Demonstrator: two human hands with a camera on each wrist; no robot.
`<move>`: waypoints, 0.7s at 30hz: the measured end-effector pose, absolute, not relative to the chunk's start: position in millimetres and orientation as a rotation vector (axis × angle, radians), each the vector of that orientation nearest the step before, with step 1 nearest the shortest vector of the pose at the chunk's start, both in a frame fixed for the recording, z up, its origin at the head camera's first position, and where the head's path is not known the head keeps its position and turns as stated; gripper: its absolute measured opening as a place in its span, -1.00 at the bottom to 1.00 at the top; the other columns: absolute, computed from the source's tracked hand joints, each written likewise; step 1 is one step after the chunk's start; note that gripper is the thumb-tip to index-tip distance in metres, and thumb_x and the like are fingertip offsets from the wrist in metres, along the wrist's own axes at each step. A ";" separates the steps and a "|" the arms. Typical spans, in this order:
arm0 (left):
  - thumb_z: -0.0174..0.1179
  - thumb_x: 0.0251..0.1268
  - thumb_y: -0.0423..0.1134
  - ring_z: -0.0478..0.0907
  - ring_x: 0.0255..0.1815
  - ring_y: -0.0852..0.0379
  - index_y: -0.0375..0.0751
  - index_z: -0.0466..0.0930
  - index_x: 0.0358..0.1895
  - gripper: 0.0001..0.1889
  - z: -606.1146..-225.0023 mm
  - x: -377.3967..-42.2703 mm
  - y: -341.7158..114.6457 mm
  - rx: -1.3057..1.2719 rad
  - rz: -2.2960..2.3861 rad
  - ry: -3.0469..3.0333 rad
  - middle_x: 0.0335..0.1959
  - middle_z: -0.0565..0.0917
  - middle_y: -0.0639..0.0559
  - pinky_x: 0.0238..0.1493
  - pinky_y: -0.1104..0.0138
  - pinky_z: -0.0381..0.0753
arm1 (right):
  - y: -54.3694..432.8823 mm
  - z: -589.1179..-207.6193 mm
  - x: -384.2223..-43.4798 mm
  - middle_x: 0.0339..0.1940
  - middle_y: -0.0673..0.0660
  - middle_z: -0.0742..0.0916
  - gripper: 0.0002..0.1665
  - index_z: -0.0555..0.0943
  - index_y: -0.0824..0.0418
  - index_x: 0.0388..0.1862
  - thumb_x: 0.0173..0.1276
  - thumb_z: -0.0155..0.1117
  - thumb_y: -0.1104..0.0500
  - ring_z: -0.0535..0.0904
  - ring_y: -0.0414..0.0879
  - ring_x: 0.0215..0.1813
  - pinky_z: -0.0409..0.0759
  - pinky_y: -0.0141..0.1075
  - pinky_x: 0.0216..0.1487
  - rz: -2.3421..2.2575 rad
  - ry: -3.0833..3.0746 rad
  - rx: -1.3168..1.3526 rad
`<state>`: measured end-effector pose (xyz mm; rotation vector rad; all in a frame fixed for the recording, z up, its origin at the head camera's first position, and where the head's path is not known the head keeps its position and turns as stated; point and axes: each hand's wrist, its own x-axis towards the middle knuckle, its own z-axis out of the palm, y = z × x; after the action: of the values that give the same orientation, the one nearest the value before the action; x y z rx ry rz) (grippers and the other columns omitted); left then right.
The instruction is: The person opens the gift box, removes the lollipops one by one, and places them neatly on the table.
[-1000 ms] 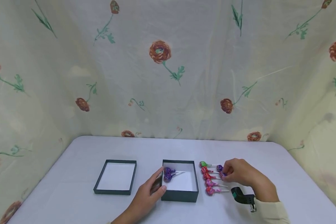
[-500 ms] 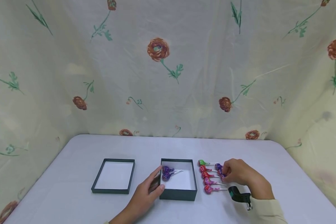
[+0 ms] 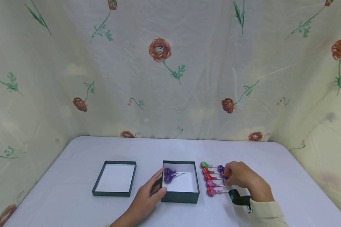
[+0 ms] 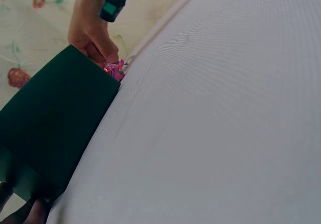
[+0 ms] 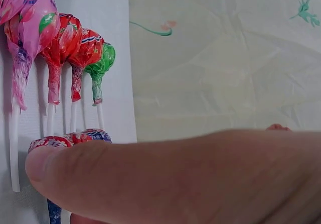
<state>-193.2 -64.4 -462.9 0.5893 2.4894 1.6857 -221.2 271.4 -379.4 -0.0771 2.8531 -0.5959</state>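
An open dark green box (image 3: 180, 197) with a white inside stands mid-table. Inside lie two purple-wrapped lollipops (image 3: 168, 179), sticks pointing right. My left hand (image 3: 146, 197) holds the box's left side, thumb at the front corner and index finger at the rim; its other fingers are partly hidden. To the right, my right hand (image 3: 240, 176) pinches a dark-wrapped lollipop (image 5: 54, 211), its head mostly behind the thumb. More dark-wrapped lollipops (image 3: 221, 168) lie beside these fingers. Left of them is a column of lollipops: green (image 3: 205, 164), red (image 3: 207, 170) and pink (image 3: 211, 191).
A shallow dark-rimmed lid (image 3: 112, 194) lies left of the box on the white table (image 3: 74, 176). Behind hangs a cream curtain (image 3: 193, 78) with printed flowers. A black wrist device (image 3: 238, 198) sits on the right wrist.
The right hand stays at the dark-wrapped lollipops, its wrist shifting slightly left. The left hand keeps its place on the box. The head view has shifted a little.
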 end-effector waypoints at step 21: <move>0.09 0.42 0.01 0.30 0.39 -0.12 0.13 0.09 0.52 -0.35 -461.9 -192.7 -64.2 0.576 1.682 2.490 0.50 0.17 -0.06 0.24 0.25 0.48 | 269.6 -377.5 -219.5 -0.46 0.08 0.54 -0.73 0.55 0.21 -0.40 0.02 0.51 0.33 0.42 -0.03 -0.33 0.45 -0.25 -0.36 -0.579 2.844 -0.063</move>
<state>-192.7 -64.2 -461.9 0.5763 2.4901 1.6822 -219.5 269.6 -377.5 -0.0633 2.8437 -0.5794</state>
